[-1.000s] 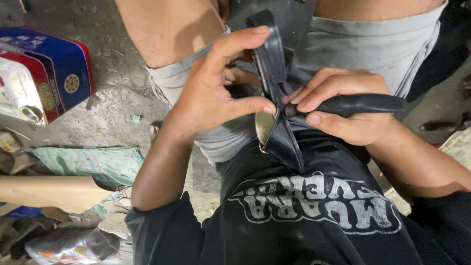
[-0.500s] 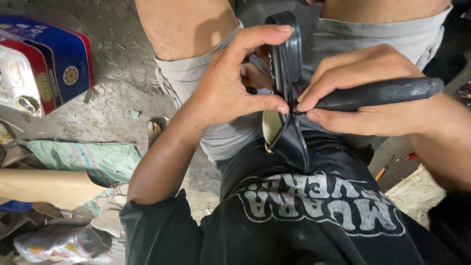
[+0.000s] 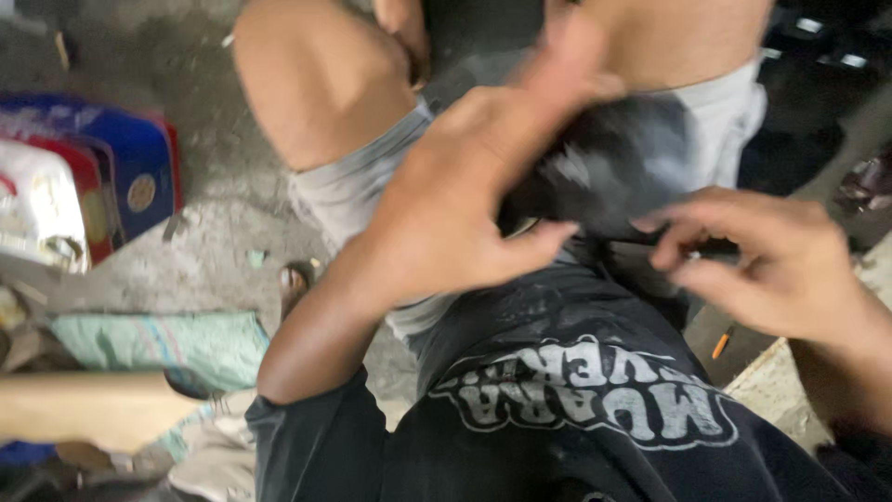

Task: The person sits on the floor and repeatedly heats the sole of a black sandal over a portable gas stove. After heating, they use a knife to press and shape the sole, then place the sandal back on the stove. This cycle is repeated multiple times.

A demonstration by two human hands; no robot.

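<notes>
The view is blurred by motion. My left hand (image 3: 455,214) is raised over my lap, its thumb under and its fingers over a black rubbery piece (image 3: 623,163) that it grips. My right hand (image 3: 780,270) is just to the right and slightly lower. Its thumb and fingertips pinch a thin dark tool handle (image 3: 717,248), most of which is hidden by the fingers. Both hands hang above my grey shorts (image 3: 353,195) and black printed shirt (image 3: 557,409). My bare knees show at the top.
A blue and red tin box (image 3: 121,177) stands on the concrete floor at left. A green sack (image 3: 158,349) and a pale wooden bar (image 3: 93,409) lie at lower left. A small orange stick (image 3: 720,342) is near my right side.
The camera has moved in and tilted. My right hand has dropped lower and to the right, away from the black piece. My left hand has shifted up with the black piece.
</notes>
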